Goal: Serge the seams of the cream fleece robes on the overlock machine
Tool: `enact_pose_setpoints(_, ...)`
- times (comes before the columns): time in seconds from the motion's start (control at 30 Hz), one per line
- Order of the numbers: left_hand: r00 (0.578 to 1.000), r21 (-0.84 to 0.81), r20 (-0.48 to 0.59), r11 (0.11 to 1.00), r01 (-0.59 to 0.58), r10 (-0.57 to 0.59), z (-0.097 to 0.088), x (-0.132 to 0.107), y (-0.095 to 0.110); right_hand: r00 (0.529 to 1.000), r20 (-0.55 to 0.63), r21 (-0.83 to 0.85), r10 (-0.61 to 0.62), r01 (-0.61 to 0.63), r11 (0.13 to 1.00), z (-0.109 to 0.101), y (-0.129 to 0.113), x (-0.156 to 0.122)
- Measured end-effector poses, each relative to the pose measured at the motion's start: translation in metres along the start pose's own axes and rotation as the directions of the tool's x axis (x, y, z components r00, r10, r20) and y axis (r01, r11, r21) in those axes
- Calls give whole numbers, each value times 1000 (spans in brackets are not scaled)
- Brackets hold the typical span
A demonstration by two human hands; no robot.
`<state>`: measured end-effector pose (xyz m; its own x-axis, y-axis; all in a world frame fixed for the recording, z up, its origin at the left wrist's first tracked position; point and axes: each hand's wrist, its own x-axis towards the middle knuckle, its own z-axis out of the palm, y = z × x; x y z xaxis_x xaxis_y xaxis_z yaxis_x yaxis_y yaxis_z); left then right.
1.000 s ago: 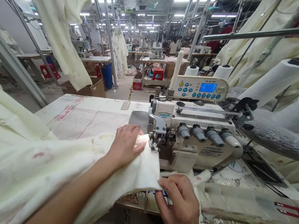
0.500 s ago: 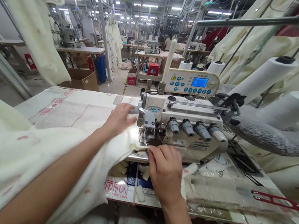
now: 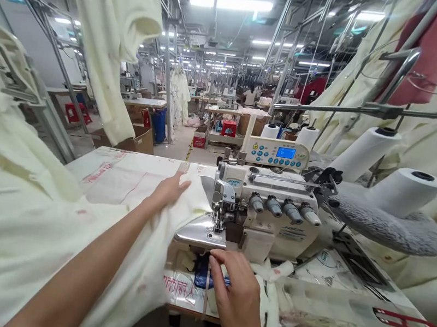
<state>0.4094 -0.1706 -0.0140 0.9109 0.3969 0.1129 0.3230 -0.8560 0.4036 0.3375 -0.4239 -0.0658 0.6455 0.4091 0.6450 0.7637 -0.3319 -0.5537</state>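
Observation:
A cream fabric piece spreads over the left of the table, its right corner reaching the presser foot of a white overlock sewing machine. My left hand is behind the needle area, closed on the fabric near its far edge; its fingertips are blurred. In front of the metal bed, my right hand is apart from the fabric. Its thumb and index finger are pressed together just above a thin upright band; whatever lies between them is too small to tell.
White thread cones stand at the right beside a grey fluffy cover. Red-handled snips lie on the right of the table. Cream garments hang at the left. Cream scraps hang near the front edge.
My right hand has left the fabric edge at the needle and come lower, toward the table front. The fabric's front edge has moved off the metal bed. The view has tilted up.

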Motion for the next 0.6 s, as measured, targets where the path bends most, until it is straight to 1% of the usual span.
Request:
enact_pose_setpoints(0.07, 999, 2, 18, 1000, 30, -30, -8, -28, -14, 999, 15, 45, 40, -40, 998, 2, 0, 0)
enact_pose_setpoints(0.13, 998, 14, 29, 998, 55, -56, -14, -58, -21, 995, 45, 105, 89, -93, 990, 4, -2, 1)
enact_pose_setpoints(0.2, 997, 24, 56, 999, 47, -48, -19, -91, -19, 975, 94, 198, 200, -215, 956, 6, -5, 2)
enact_pose_setpoints(0.27, 992, -9, 124, 1000, -14, 15, -22, -122, -9, 929, 154, 285, 335, -367, 886, 9, -7, 2)
enact_pose_setpoints(0.3, 982, -53, 175, 996, -67, 75, -22, -136, 0, 902, 182, 317, 391, -430, 845, 11, -7, 3)
enact_pose_setpoints(0.37, 934, -155, 276, 970, -190, 227, -19, -157, 23, 862, 215, 371, 460, -507, 778, 14, -2, 3)
enact_pose_setpoints(0.43, 878, -185, 328, 935, -302, 349, -12, -167, 49, 834, 214, 432, 508, -547, 717, 15, 7, 4)
enact_pose_setpoints(0.47, 861, -156, 332, 923, -352, 385, -7, -167, 61, 818, 205, 464, 537, -565, 682, 15, 14, 4)
enact_pose_setpoints(0.53, 850, -54, 319, 904, -425, 419, 4, -162, 83, 784, 174, 514, 595, -588, 624, 13, 27, 7)
enact_pose_setpoints(0.6, 847, 38, 304, 883, -468, 436, 13, -155, 98, 756, 136, 538, 640, -599, 593, 11, 38, 10)
